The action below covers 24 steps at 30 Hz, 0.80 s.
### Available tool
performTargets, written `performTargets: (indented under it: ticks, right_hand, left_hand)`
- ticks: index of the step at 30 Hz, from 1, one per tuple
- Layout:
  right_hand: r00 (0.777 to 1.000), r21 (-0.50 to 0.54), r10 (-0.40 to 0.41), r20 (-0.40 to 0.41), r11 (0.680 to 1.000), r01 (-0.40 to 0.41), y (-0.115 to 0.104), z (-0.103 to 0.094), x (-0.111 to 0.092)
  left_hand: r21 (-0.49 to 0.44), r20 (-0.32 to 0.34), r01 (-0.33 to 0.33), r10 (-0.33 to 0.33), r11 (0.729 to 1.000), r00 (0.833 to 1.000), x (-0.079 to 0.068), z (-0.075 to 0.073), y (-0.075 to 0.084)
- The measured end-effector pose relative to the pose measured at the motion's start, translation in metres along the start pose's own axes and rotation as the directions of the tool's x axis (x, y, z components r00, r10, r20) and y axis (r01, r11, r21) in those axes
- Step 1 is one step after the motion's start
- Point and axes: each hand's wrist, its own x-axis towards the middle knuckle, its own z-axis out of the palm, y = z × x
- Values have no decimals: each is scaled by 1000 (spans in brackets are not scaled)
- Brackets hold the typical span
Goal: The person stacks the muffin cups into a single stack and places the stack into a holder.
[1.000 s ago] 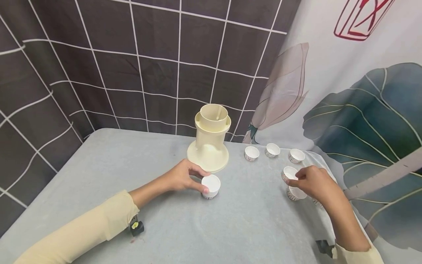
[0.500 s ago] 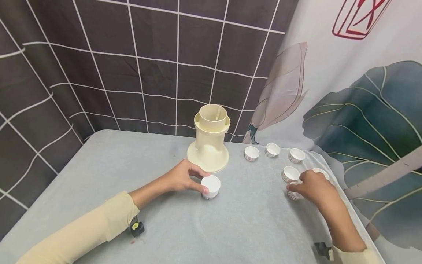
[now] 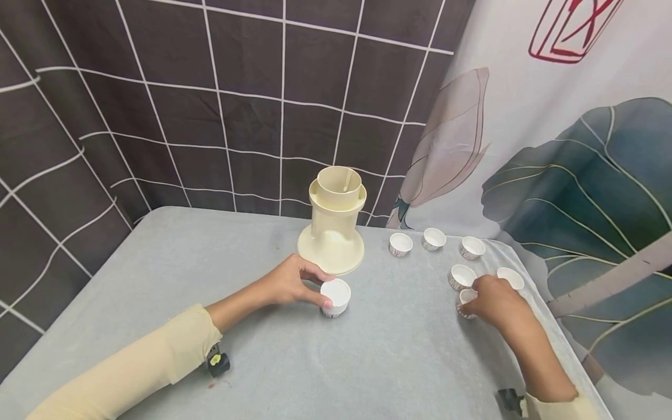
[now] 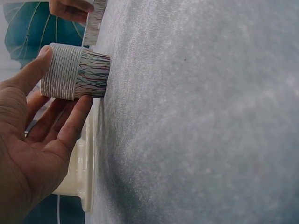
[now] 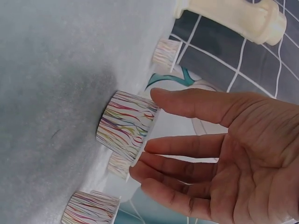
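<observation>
In the head view my left hand [image 3: 291,281] grips a nested stack of white paper baking cups [image 3: 336,296] standing on the table. The left wrist view shows thumb and fingers around the stack [image 4: 77,72], its many rims close together, with coloured wavy lines on the lowest cup. My right hand [image 3: 499,300] reaches down at the right side and holds a single paper baking cup [image 5: 126,123] by its rim. Thumb and fingers touch opposite sides of that rim in the right wrist view. The hand hides part of this cup in the head view.
A cream round-based stand with a hollow cylinder [image 3: 336,224] stands behind the stack. Other single paper cups, such as the back one [image 3: 401,245] and the right one [image 3: 510,279], sit spread over the right side of the grey-covered table [image 3: 210,245]. Curtains hang behind.
My right hand has shifted slightly down over the front cup, uncovering the cup at the right. The front cup has moved slightly left. My left hand and the stack stay in place.
</observation>
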Motion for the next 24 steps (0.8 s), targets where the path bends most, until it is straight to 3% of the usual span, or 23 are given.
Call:
performTargets:
  ticks: [24]
  right_hand:
    - [993, 8, -92, -76, 996, 92, 0, 10, -1]
  left_hand:
    - [-15, 7, -13, 13, 1000, 1000, -2, 0, 0]
